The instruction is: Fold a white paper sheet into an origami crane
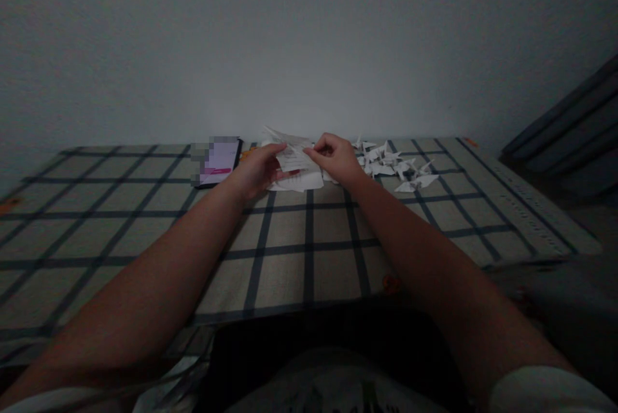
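Between my two hands is a thin sheet of paper [294,157] with faint printed lines, raised a little over the table and bent upward at its far left corner. My left hand [261,170] grips its left side, thumb on top. At the right edge, the thumb and bent fingers of my right hand [334,154] pinch it. Below lies more white paper [304,181] on the cloth; how many sheets cannot be made out. Just right of my right hand is a heap of folded white paper cranes [383,159], partly hidden by that hand.
A tablet or large phone [223,159] with a lit screen, partly pixelated, lies left of my left hand. A checked tablecloth [284,278] covers the table, which meets the wall [309,46] at the back. Dark draped fabric [574,123] stands at the right.
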`<action>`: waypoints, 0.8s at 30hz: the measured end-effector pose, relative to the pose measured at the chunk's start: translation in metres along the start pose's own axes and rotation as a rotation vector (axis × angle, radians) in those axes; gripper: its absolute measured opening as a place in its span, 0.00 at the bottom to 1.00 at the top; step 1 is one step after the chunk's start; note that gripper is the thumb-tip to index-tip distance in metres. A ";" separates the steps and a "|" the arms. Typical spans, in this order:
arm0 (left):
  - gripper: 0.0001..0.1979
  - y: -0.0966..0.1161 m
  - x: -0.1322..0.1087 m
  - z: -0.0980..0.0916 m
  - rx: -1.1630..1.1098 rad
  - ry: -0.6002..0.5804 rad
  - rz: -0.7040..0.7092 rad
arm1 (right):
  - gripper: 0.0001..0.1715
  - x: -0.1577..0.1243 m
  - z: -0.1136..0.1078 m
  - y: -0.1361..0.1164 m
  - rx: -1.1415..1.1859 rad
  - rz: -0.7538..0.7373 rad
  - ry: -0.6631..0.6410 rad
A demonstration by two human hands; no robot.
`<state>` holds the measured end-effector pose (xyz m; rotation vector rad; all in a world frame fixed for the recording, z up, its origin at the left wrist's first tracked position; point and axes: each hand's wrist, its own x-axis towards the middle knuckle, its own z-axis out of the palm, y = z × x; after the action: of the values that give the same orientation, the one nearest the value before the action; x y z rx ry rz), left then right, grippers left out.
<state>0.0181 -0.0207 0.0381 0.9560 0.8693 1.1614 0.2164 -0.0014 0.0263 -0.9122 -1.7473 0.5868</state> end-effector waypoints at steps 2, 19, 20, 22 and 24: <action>0.14 -0.001 0.000 0.001 0.018 0.021 -0.005 | 0.17 0.000 0.000 0.002 0.020 -0.010 0.015; 0.12 0.001 0.008 -0.018 0.204 0.032 0.046 | 0.22 0.008 -0.004 0.006 0.303 0.247 0.107; 0.13 0.001 0.009 -0.021 0.208 0.044 0.035 | 0.24 0.008 -0.005 0.005 0.299 0.240 0.088; 0.14 0.001 0.013 -0.025 0.201 0.061 0.014 | 0.26 0.007 -0.006 0.006 0.294 0.227 0.049; 0.15 0.003 0.015 -0.026 0.172 0.051 -0.017 | 0.24 0.007 -0.005 0.009 0.290 0.210 0.007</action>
<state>-0.0043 -0.0018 0.0303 1.0599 1.0292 1.1142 0.2226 0.0097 0.0253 -0.8946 -1.5195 0.9459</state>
